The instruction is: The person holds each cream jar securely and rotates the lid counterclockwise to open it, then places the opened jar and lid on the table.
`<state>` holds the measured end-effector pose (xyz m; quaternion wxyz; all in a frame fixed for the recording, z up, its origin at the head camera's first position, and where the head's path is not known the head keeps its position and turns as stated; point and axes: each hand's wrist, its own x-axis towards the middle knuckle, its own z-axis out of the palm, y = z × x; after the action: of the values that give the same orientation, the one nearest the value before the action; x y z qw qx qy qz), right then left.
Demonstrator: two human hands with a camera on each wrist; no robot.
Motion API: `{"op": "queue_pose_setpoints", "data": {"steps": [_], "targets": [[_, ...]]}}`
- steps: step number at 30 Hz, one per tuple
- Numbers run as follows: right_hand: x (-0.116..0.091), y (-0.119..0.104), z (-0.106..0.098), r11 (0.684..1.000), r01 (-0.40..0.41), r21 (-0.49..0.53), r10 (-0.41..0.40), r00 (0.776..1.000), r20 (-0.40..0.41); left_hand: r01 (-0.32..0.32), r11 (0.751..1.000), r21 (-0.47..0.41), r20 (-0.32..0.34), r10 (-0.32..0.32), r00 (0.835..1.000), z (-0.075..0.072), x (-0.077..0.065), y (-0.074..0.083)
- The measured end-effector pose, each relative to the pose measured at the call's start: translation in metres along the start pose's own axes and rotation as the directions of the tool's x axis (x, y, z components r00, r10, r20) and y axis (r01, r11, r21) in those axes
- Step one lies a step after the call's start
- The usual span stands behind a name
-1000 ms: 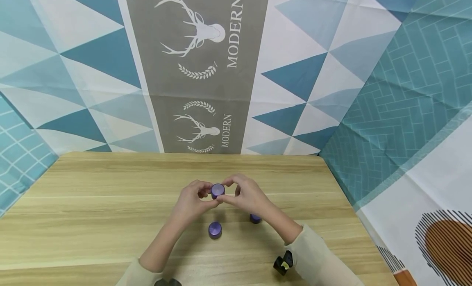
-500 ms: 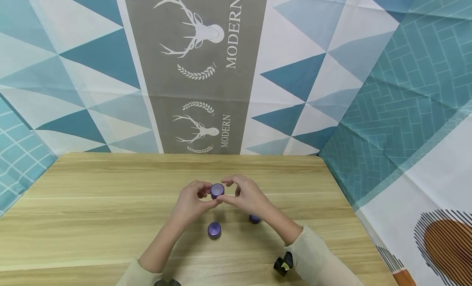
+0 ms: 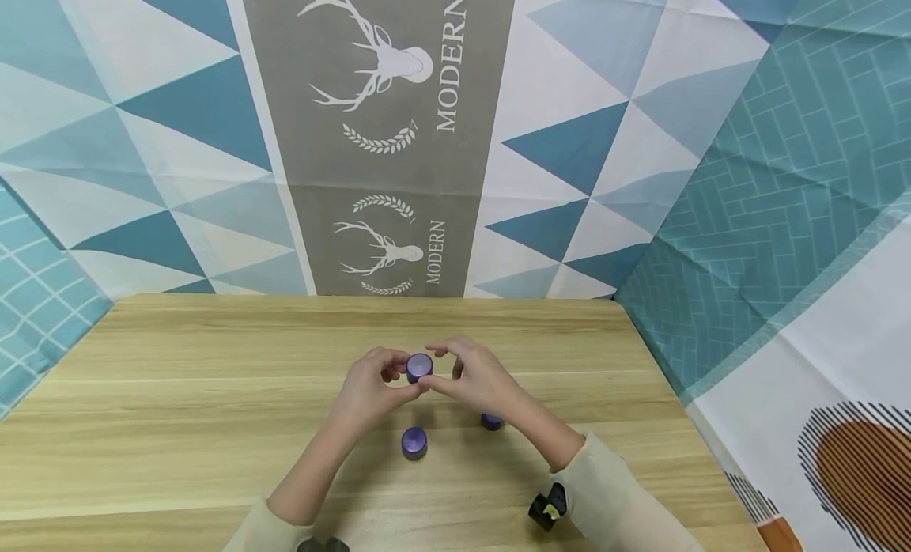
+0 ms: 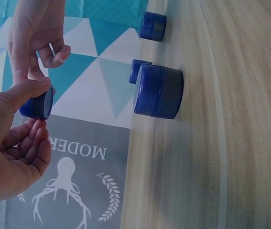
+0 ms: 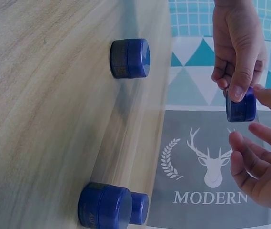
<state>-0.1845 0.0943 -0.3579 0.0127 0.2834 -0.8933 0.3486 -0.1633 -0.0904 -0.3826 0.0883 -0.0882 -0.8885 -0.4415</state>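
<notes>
A small purple jar [image 3: 419, 368], its round lid facing up at the head camera, is held above the table. My left hand [image 3: 372, 384] grips it between thumb and fingers; the left wrist view shows this jar [image 4: 41, 104] as blue. Across from it, my right hand [image 3: 475, 376] has its thumb tip at the jar's near edge. In the right wrist view, the other fingers of that right hand [image 5: 261, 160] are loosely bent and apart from the jar [image 5: 242, 109]. A similar jar [image 3: 414, 443] stands on the table between the forearms.
Another jar [image 3: 492, 421] is partly covered by the right forearm. A smaller jar [image 5: 139, 208] shows behind a larger one [image 5: 104, 206] in the right wrist view. The wooden table [image 3: 178, 425] meets a patterned cloth backdrop [image 3: 398, 164] at its far edge.
My right index fingertip has lifted slightly off the held jar's side. Both hands and all the jars otherwise stay about where they were.
</notes>
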Motion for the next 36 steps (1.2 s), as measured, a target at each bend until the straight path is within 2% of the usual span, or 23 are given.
{"op": "queue_pose_setpoints", "data": {"steps": [4, 8, 18, 27, 36], "targets": [[0.0002, -0.0019, 0.0015, 1.0, -0.031, 0.004, 0.031, 0.999, -0.028, 0.002, 1.0, -0.004, -0.001, -0.002, 1.0, -0.0009, -0.0003, 0.0], [0.0003, -0.0022, 0.0027, 1.0, -0.02, -0.001, 0.02, 0.999, -0.05, 0.004, 1.0, -0.006, 0.0, -0.004, 1.0, -0.0006, -0.0003, 0.0001], [0.0004, 0.0018, 0.0024, 1.0, 0.006, 0.001, -0.006, 1.0, -0.013, 0.017, 1.0, -0.007, 0.005, -0.017, 1.0, -0.0004, -0.0006, -0.0007], [0.0015, 0.003, 0.0046, 1.0, 0.005, 0.002, -0.005, 0.997, -0.072, 0.017, 1.0, -0.013, 0.002, -0.017, 1.0, 0.0003, 0.0007, -0.0006], [0.001, 0.005, 0.005, 1.0, -0.003, 0.007, 0.003, 1.0, -0.008, 0.018, 1.0, -0.019, 0.007, -0.018, 1.0, 0.0015, -0.0006, -0.0025]]}}
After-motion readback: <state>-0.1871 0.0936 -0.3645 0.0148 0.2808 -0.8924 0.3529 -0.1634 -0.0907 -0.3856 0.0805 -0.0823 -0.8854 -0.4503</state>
